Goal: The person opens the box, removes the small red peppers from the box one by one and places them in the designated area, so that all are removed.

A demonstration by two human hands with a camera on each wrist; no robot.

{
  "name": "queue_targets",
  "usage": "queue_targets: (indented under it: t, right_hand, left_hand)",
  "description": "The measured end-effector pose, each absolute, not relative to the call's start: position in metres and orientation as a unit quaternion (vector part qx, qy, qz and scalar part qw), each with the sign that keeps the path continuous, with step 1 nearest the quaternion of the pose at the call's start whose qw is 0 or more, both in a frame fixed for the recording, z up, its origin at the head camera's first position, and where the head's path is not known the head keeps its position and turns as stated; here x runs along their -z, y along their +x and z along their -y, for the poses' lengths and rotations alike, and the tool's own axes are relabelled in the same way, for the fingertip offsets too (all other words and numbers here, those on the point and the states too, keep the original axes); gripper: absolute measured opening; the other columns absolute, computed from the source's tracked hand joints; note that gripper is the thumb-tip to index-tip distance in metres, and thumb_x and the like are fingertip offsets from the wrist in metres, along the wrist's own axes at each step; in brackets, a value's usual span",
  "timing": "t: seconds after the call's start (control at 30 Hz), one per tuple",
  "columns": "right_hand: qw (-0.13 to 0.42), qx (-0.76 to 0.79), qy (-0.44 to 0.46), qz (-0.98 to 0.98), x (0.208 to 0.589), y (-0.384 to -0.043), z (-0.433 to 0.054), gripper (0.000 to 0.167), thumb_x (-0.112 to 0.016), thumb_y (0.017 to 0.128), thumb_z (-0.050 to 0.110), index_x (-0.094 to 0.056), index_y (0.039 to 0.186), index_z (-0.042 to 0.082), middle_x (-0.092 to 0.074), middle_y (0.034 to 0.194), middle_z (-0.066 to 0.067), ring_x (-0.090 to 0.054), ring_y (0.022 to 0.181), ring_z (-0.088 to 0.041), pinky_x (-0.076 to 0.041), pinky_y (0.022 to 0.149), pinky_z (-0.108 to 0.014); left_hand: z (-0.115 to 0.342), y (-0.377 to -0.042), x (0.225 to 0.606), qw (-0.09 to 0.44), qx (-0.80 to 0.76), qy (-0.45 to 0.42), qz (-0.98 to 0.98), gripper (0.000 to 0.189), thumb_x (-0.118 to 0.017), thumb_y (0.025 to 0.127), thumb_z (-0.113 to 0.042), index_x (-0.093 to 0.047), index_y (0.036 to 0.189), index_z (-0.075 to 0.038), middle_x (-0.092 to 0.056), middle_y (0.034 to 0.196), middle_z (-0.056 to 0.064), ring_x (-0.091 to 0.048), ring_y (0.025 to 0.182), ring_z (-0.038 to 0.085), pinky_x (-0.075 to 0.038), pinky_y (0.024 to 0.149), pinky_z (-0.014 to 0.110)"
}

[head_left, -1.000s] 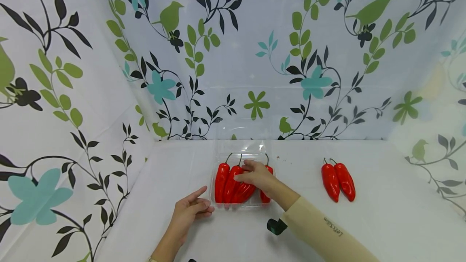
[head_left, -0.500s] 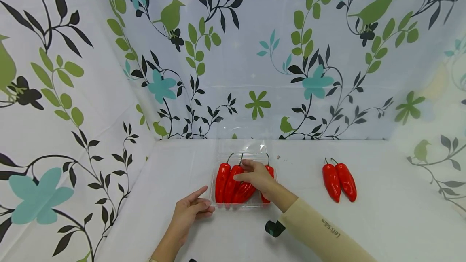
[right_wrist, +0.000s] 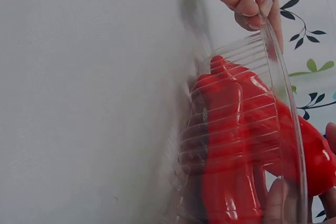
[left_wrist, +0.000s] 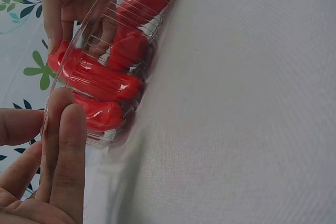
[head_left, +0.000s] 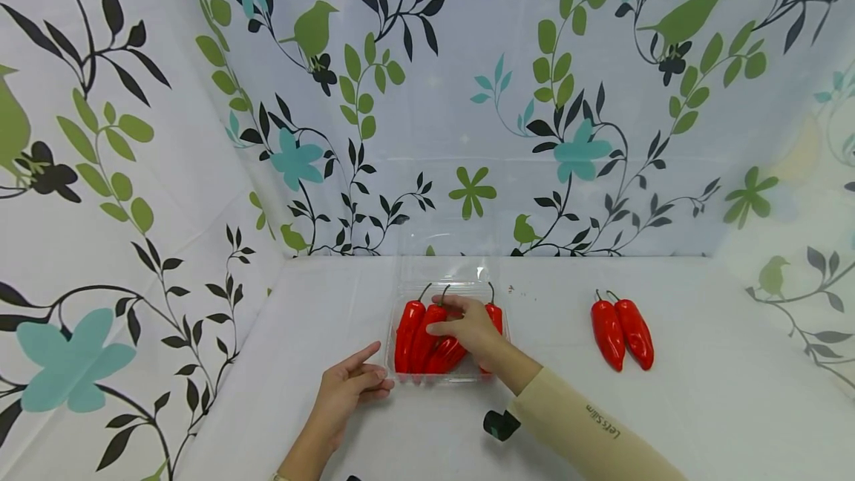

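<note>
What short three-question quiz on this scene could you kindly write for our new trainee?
1. True or false: the fingers of the right hand reach into the clear container.
2. Choose one: how many red peppers lie on the white tabletop outside the container? (a) one (b) two (c) four
3. Short answer: which hand pinches the container's edge?

Key:
1. True.
2. (b), two, lying side by side.
3. The left hand.
</note>
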State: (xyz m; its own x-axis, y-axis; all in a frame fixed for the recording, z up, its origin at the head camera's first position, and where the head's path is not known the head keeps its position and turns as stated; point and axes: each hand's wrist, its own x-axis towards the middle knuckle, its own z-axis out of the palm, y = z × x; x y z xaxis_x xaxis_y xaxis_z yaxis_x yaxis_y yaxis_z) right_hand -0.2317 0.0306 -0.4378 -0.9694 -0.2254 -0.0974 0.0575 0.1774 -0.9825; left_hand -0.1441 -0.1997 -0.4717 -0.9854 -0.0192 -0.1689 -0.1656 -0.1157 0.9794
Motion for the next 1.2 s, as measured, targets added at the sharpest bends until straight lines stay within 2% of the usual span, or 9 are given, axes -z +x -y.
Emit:
queue_targets:
  t: [0.2, 0.33, 0.47, 0.6, 0.83, 1.0, 1.2]
  right_hand:
    - [0.117, 0.646, -0.072, -0.751, 0.44, -0.231, -0.029, 0.052, -0.082, 0.085, 0.015, -0.064, 0.134, 0.015, -0.06, 0.131, -0.01, -0.057, 0.119, -0.031, -0.058, 0.093, -0.045]
    - [0.131, 0.65, -0.078, -0.745, 0.441, -0.23, -0.029, 0.059, -0.084, 0.083, 0.015, -0.06, 0.137, 0.016, -0.058, 0.132, -0.011, -0.056, 0.12, -0.032, -0.06, 0.089, -0.046]
    - [0.139, 0.647, -0.08, -0.745, 0.442, -0.225, -0.028, 0.071, -0.085, 0.081, 0.014, -0.052, 0.144, 0.013, -0.056, 0.136, -0.013, -0.056, 0.121, -0.033, -0.059, 0.088, -0.05]
    - [0.137, 0.647, -0.085, -0.745, 0.442, -0.223, -0.026, 0.076, -0.085, 0.082, 0.014, -0.047, 0.147, 0.01, -0.054, 0.139, -0.014, -0.056, 0.122, -0.035, -0.059, 0.088, -0.053]
    - [0.133, 0.651, -0.081, -0.743, 0.44, -0.222, -0.026, 0.07, -0.085, 0.082, 0.015, -0.052, 0.144, 0.014, -0.054, 0.138, -0.012, -0.054, 0.123, -0.035, -0.06, 0.087, -0.051]
    - [0.127, 0.667, -0.084, -0.729, 0.433, -0.223, -0.027, 0.063, -0.083, 0.085, 0.016, -0.055, 0.142, 0.017, -0.053, 0.139, -0.014, -0.059, 0.118, -0.033, -0.058, 0.09, -0.051]
    - [0.138, 0.71, -0.074, -0.687, 0.427, -0.228, -0.032, 0.059, -0.08, 0.089, 0.015, -0.055, 0.143, 0.015, -0.052, 0.14, -0.016, -0.06, 0.119, -0.033, -0.058, 0.092, -0.047]
  left_hand:
    - [0.2, -0.143, 0.47, 0.052, -0.743, -0.07, -0.664, 0.055, -0.064, 0.095, 0.001, -0.048, 0.148, 0.001, -0.066, 0.103, 0.019, -0.074, 0.089, 0.027, -0.062, 0.083, 0.037]
    - [0.2, -0.142, 0.469, 0.053, -0.743, -0.071, -0.664, 0.055, -0.064, 0.095, 0.001, -0.048, 0.148, 0.001, -0.066, 0.103, 0.02, -0.074, 0.089, 0.027, -0.062, 0.083, 0.037]
    - [0.2, -0.142, 0.469, 0.054, -0.742, -0.07, -0.664, 0.055, -0.064, 0.095, 0.001, -0.048, 0.148, 0.002, -0.066, 0.103, 0.02, -0.074, 0.09, 0.027, -0.062, 0.083, 0.038]
    - [0.2, -0.142, 0.47, 0.054, -0.741, -0.068, -0.666, 0.055, -0.064, 0.095, 0.0, -0.048, 0.148, 0.002, -0.066, 0.103, 0.02, -0.074, 0.09, 0.027, -0.062, 0.083, 0.038]
    - [0.2, -0.142, 0.471, 0.055, -0.741, -0.068, -0.666, 0.054, -0.064, 0.096, -0.001, -0.048, 0.148, 0.001, -0.067, 0.104, 0.02, -0.074, 0.09, 0.027, -0.062, 0.084, 0.037]
    - [0.2, -0.141, 0.471, 0.053, -0.741, -0.068, -0.666, 0.054, -0.064, 0.097, -0.002, -0.048, 0.149, 0.0, -0.067, 0.104, 0.02, -0.074, 0.089, 0.028, -0.062, 0.084, 0.038]
    - [0.2, -0.141, 0.471, 0.053, -0.743, -0.065, -0.663, 0.054, -0.064, 0.097, -0.001, -0.049, 0.148, 0.0, -0.066, 0.104, 0.02, -0.074, 0.089, 0.028, -0.061, 0.084, 0.038]
